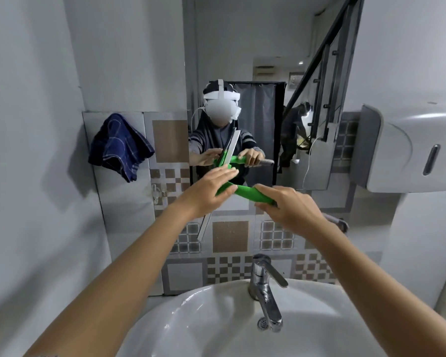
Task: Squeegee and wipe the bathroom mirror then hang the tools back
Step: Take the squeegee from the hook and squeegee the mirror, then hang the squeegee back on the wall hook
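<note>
A green-handled squeegee [245, 192] is held in front of the mirror [268, 73], just below its lower edge. My right hand [286, 207] is closed around the green handle. My left hand [211, 188] rests on the green head end, fingers stretched over it. The squeegee's pale blade [204, 226] sticks out downward below my left hand. The mirror shows the reflection of both hands and the blade pointing up. A dark blue checked cloth [120, 146] hangs on the wall left of the mirror.
A white sink [216, 318] with a chrome tap [265, 287] lies directly below my arms. A grey paper dispenser [410, 148] juts from the right wall. A small clear hook [156, 193] sits on the tiles under the cloth. Patterned tiles cover the wall.
</note>
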Available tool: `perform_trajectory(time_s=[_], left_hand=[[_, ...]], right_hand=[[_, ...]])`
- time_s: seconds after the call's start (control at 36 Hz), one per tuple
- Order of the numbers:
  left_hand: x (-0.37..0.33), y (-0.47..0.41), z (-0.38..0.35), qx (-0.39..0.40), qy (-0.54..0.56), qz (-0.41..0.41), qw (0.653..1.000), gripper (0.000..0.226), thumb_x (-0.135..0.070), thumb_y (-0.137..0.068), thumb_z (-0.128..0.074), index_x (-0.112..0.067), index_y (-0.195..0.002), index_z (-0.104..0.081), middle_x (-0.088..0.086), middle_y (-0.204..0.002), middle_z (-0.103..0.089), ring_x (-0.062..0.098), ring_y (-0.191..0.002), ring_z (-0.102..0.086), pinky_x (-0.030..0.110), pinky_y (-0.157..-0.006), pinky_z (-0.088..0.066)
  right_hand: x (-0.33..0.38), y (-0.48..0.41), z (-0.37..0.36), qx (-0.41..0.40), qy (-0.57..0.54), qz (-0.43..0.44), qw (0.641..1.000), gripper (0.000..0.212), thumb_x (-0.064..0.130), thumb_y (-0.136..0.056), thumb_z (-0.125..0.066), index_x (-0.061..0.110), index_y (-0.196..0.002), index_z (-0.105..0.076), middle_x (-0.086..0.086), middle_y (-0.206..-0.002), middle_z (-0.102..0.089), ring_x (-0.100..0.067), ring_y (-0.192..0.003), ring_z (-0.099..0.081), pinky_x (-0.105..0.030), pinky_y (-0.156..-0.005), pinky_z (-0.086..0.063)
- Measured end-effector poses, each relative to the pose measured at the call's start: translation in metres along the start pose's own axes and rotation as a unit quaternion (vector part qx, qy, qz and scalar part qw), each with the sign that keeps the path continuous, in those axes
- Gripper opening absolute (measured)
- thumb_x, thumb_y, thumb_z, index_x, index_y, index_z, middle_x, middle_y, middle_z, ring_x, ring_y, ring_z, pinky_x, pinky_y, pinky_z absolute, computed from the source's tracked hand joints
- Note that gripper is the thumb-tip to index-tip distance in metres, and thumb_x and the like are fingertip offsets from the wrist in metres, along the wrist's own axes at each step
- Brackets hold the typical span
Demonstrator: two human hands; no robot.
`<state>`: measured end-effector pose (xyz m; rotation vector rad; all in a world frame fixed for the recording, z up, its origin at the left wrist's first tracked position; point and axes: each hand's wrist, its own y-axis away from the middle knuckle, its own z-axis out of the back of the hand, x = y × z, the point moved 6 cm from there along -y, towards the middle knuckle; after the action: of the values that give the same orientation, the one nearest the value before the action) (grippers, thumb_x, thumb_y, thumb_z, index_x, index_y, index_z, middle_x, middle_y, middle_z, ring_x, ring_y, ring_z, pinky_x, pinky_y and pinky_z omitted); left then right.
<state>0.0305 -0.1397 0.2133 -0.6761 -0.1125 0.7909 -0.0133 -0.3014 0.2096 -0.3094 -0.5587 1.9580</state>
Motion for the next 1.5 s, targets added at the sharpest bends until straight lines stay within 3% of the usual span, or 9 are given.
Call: perform_trajectory(time_s=[0.14,0.25,0.39,0.64,0.83,1.06,1.19,1.31,1.5], left_hand=[[-0.014,0.013,-0.005,0.021,-0.102,-0.06,0.993,0.056,-0.044,-0.095,-0.036,-0.02,-0.143,-0.026,-0.002,-0.149,-0.03,-0.001,-0.135,-0.009,0.025,-0.109,-0.01],[-0.02,0.018,-0.009,0.019,-0.119,-0.07,0.99,0.056,-0.044,-0.095,-0.033,-0.018,-0.144,-0.024,0.005,-0.145,-0.039,0.016,-0.135,-0.032,0.025,-0.108,-0.019],[-0.021,0.025,-0.004,-0.047,-0.089,-0.075,0.992,0.048,-0.03,-0.095,-0.038,-0.006,-0.137,-0.037,0.01,-0.096,-0.062,0.022,-0.084,-0.057,0.036,-0.081,-0.05],[-0.005,0.053,0.01,-0.216,0.058,0.094,0.97,0.039,-0.025,-0.095,-0.045,-0.014,-0.132,-0.046,0.002,-0.102,-0.061,0.015,-0.087,-0.055,0.034,-0.079,-0.05],[0.015,0.075,0.014,-0.315,0.123,0.205,0.918,0.036,-0.028,-0.095,-0.046,-0.015,-0.128,-0.049,0.008,-0.102,-0.062,0.023,-0.089,-0.059,0.041,-0.079,-0.053],[0.025,0.101,0.008,-0.343,0.137,0.236,0.899,0.037,-0.035,-0.095,-0.043,-0.024,-0.13,-0.048,-0.007,-0.105,-0.061,0.003,-0.091,-0.055,0.014,-0.073,-0.045],[0.047,0.122,-0.001,-0.336,0.142,0.265,0.892,0.044,-0.048,-0.092,-0.037,-0.031,-0.131,-0.045,-0.008,-0.092,-0.061,0.014,-0.077,-0.057,0.028,-0.063,-0.049],[0.062,0.143,-0.01,-0.293,0.168,0.275,0.9,0.045,-0.052,-0.088,-0.039,-0.044,-0.132,-0.038,-0.012,-0.095,-0.061,0.018,-0.087,-0.061,0.037,-0.072,-0.055],[0.085,0.181,-0.029,-0.223,0.251,0.336,0.88,0.046,-0.036,-0.089,-0.052,-0.054,-0.125,-0.03,-0.003,-0.101,-0.062,0.008,-0.084,-0.058,0.021,-0.073,-0.051]], right_hand=[[-0.005,0.001,0.014,0.024,0.027,0.053,0.998,0.044,0.044,-0.094,-0.043,0.039,-0.137,-0.034,0.004,-0.108,-0.06,-0.016,-0.086,-0.056,-0.029,-0.061,-0.041],[0.001,-0.003,0.024,0.02,0.042,0.096,0.994,0.045,0.044,-0.093,-0.045,0.043,-0.137,-0.035,0.01,-0.096,-0.054,-0.011,-0.078,-0.049,-0.027,-0.06,-0.039],[0.009,-0.015,0.033,-0.014,0.083,0.124,0.989,0.04,0.048,-0.091,-0.047,0.045,-0.13,-0.043,0.012,-0.092,-0.055,-0.013,-0.086,-0.053,-0.028,-0.063,-0.035],[0.032,-0.043,0.03,-0.194,0.058,0.154,0.967,0.046,0.041,-0.084,-0.058,0.021,-0.125,-0.058,0.002,-0.122,-0.063,-0.02,-0.123,-0.048,-0.037,-0.114,-0.017],[0.064,-0.055,0.019,-0.297,-0.138,0.041,0.944,0.06,0.027,-0.09,-0.056,0.007,-0.142,-0.033,-0.015,-0.155,-0.014,-0.028,-0.144,-0.008,-0.034,-0.114,-0.01],[0.099,-0.081,-0.016,-0.212,-0.435,-0.039,0.874,0.086,0.015,-0.087,-0.063,0.014,-0.148,-0.003,-0.005,-0.158,-0.003,-0.019,-0.144,-0.007,-0.006,-0.107,-0.02],[0.113,-0.094,-0.046,-0.177,-0.502,-0.045,0.845,0.087,0.006,-0.083,-0.066,0.018,-0.148,-0.01,-0.003,-0.154,-0.021,-0.019,-0.136,-0.032,-0.037,-0.099,-0.048],[0.125,-0.096,-0.071,-0.169,-0.48,-0.028,0.86,0.083,0.004,-0.082,-0.066,0.017,-0.148,-0.016,-0.005,-0.141,-0.041,-0.016,-0.12,-0.046,-0.02,-0.087,-0.051],[0.152,-0.086,-0.125,-0.096,-0.495,-0.03,0.863,0.086,0.0,-0.081,-0.066,0.023,-0.148,-0.016,-0.002,-0.13,-0.046,-0.013,-0.113,-0.047,-0.018,-0.091,-0.045]])
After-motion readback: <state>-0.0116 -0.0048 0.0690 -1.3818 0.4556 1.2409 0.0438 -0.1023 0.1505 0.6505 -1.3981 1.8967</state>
